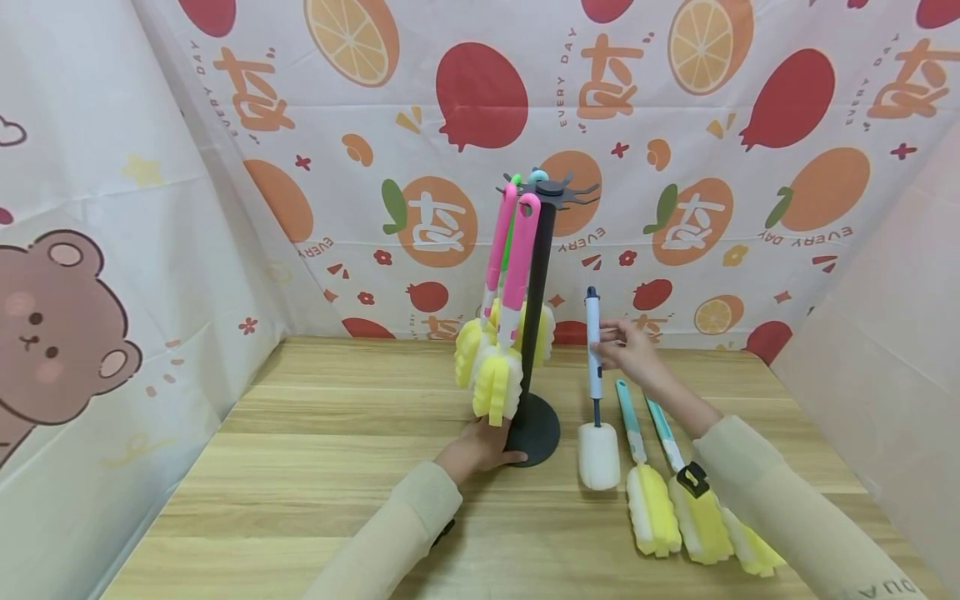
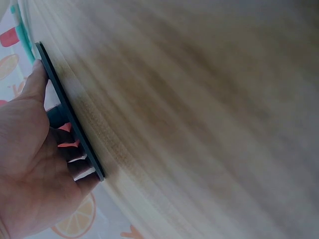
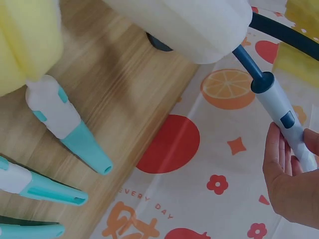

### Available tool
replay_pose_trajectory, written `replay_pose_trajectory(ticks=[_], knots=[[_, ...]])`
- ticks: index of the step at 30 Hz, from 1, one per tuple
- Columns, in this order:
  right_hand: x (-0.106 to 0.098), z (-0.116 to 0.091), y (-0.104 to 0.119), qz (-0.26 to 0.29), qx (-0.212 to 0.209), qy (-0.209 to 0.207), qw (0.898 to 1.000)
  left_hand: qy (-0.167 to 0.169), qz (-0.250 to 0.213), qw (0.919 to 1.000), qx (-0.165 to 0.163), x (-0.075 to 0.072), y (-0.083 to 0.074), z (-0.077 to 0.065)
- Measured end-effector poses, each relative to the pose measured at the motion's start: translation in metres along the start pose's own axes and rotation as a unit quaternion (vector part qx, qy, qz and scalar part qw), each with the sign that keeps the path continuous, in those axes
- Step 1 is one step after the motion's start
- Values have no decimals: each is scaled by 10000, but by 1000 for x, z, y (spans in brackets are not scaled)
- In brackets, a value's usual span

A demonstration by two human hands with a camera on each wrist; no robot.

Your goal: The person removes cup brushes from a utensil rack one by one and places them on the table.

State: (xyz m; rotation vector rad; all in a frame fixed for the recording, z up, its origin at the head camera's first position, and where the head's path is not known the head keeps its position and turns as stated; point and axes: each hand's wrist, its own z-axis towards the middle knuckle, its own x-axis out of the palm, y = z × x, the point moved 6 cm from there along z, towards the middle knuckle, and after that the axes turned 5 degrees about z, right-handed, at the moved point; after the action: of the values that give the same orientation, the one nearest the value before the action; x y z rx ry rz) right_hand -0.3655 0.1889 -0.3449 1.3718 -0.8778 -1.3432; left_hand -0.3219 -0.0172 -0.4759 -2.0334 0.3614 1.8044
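Observation:
My right hand [image 1: 628,348] pinches the pale blue handle of a bottle brush [image 1: 598,457], holding it upright with its white sponge head down, beside the stand. The right wrist view also shows thumb and fingers on that handle [image 3: 279,107]. My left hand [image 1: 478,450] grips the round black base [image 1: 546,427] of a rack stand, its thumb along the front rim; the left wrist view shows the fingers across the base [image 2: 70,109]. Several brushes hang from the stand's hooks [image 1: 577,193], including pink-handled ones [image 1: 520,258] with yellow-and-white sponge heads.
Right of the held brush, several teal-handled brushes [image 1: 654,508] with yellow-and-white sponges lie on the wooden table [image 1: 300,467], partly under my right forearm. A fruit-printed cloth [image 1: 480,100] hangs behind the table, and a bear-printed cloth [image 1: 60,333] hangs at the left.

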Motion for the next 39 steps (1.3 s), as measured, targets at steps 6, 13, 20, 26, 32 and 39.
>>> replay_pose_trajectory(ticks=[6,13,20,26,32,39], knots=[[1,-2,-7,-64,180,-17,9998,-8,-32,10000,5,-1,0,0],[5,-5,-17,-167,455,5,9988,0,-86,10000,-9,-1,-1,-1],[7,-8,-26,-458,726,32,9963,55,-24,10000,-21,0,0,-1],[8,-8,-34,-749,953,149,9925,39,-63,10000,-13,0,0,-1],[10,-8,-40,-1270,1032,224,9863,9,-84,10000,-6,-1,0,0],[13,-8,-48,-1612,1148,336,9796,41,-8,10000,-24,-2,0,-1]])
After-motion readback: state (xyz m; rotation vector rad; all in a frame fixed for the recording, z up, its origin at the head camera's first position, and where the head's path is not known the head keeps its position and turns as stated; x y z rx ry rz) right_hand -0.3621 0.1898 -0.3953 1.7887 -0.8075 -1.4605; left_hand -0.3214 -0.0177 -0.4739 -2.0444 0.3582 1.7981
